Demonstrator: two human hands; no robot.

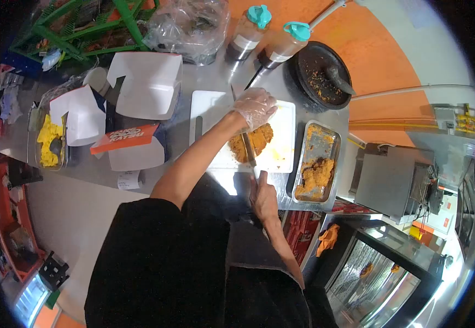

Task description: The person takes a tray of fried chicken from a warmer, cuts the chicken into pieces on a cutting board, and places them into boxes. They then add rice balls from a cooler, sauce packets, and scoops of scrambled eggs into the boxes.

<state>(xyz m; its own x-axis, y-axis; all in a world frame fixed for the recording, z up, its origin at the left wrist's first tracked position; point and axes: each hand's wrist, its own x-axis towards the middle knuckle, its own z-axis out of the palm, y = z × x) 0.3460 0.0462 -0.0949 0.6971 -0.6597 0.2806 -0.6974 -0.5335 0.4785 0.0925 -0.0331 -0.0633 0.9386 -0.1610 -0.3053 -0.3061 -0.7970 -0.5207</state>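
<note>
A long knife lies across a breaded, fried cutlet on the white cutting board. My right hand is closed round its pale handle at the board's near edge. My left hand, in a clear plastic glove, is curled over the far part of the blade, and the tip shows beyond it. The cutlet spreads to both sides of the blade. Crumbs and yellowish bits are scattered over the board's right side.
Right of the board are a metal tray with fried pieces and a dark stone mortar. Two teal-capped bottles stand behind. To the left are open takeaway boxes and a container of yellow food.
</note>
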